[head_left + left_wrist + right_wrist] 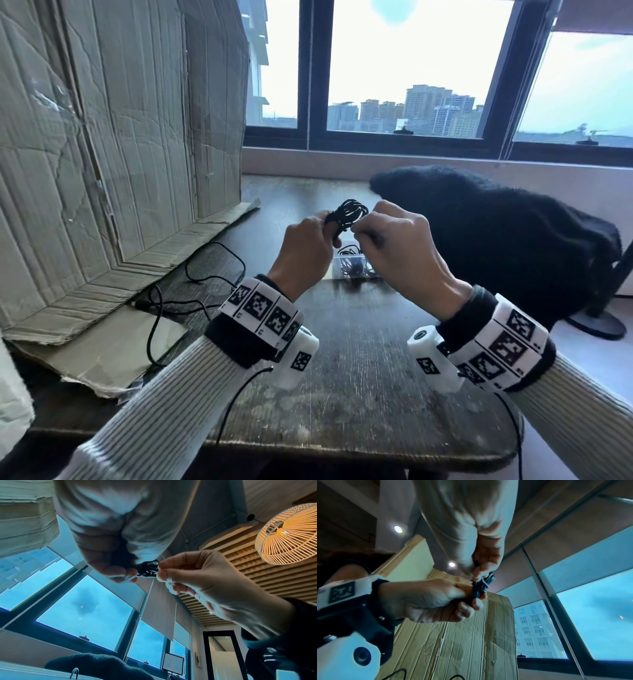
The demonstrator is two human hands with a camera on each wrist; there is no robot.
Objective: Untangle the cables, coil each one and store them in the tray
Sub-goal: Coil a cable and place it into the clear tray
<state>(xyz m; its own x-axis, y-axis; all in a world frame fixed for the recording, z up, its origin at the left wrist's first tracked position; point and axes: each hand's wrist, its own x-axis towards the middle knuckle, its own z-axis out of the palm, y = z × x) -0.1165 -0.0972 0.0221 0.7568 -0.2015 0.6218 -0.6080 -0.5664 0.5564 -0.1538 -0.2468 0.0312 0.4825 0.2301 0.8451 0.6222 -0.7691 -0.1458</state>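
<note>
A small black cable coil (350, 211) is held up above the table between both hands. My left hand (327, 224) grips the bundle with its fingers curled round it. My right hand (359, 230) pinches a strand at the coil's right side. In the left wrist view the coil (147, 570) sits between the left hand (127, 574) and the right hand's fingertips (162, 573). The right wrist view shows the coil (481, 586) wrapped by the left hand (473, 602). A clear tray (342, 272) with dark cables inside stands on the table below the hands. Another black cable (205, 274) lies loose at the left.
A large creased cardboard sheet (102, 154) leans at the left, its flap lying on the dark wooden table (359, 377). A black fuzzy garment (496, 246) covers the right side. A black stand base (596, 323) sits at far right. The window sill runs behind.
</note>
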